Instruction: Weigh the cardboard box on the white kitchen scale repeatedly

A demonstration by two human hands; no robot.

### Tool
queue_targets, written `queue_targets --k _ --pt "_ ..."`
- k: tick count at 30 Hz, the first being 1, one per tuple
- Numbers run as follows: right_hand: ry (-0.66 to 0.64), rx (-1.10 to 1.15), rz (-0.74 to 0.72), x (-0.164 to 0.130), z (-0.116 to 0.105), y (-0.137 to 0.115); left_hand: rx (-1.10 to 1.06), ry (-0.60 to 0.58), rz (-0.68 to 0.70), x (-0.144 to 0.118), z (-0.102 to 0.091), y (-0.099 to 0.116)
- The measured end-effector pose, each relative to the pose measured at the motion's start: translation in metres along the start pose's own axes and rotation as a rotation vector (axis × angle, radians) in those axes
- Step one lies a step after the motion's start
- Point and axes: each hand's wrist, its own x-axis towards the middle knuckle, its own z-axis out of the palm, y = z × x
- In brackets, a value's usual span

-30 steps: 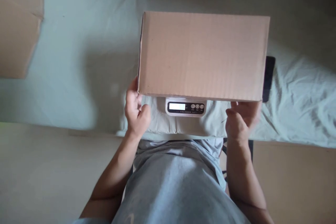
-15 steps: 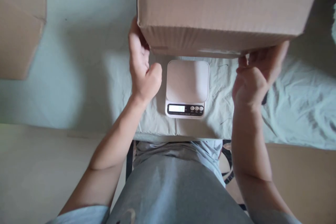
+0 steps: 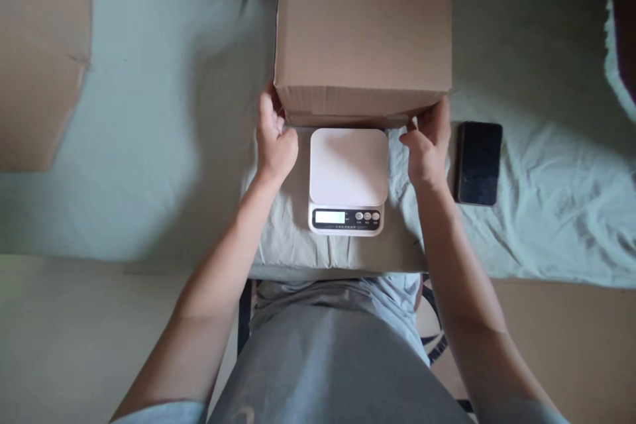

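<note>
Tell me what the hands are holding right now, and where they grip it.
Both hold the cardboard box: left hand at its near-left bottom corner, right hand at its near-right bottom corner.

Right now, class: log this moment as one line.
left hand: box corner | right hand: box corner | scale: bare | phone: right of scale

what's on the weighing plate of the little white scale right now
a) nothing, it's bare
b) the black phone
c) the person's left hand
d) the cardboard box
a: the scale shows its whole white plate bare, the cardboard box sits beyond it on the cloth, gripped at its near corners by the left hand and the right hand, and the phone lies off to the right.
</note>
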Motion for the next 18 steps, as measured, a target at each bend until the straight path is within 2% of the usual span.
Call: queue_targets --k 6,12,15,18 --pt "0.014 -0.090 -0.007 -0.003 -0.012 0.014 0.060 0.087 -0.065 -0.012 -0.002 -0.010" --pt "0.126 -0.122 0.070 -0.008 -0.033 0.044 0.073 0.117 -0.129 -0.023 -0.008 -0.015" --pt "0.167 -0.117 0.055 -0.009 -0.035 0.053 0.098 0.117 -0.131 -0.024 -0.009 -0.018" --pt "0.187 -0.130 0.039 -0.010 -0.032 0.048 0.114 0.127 -0.136 -0.025 -0.012 -0.017"
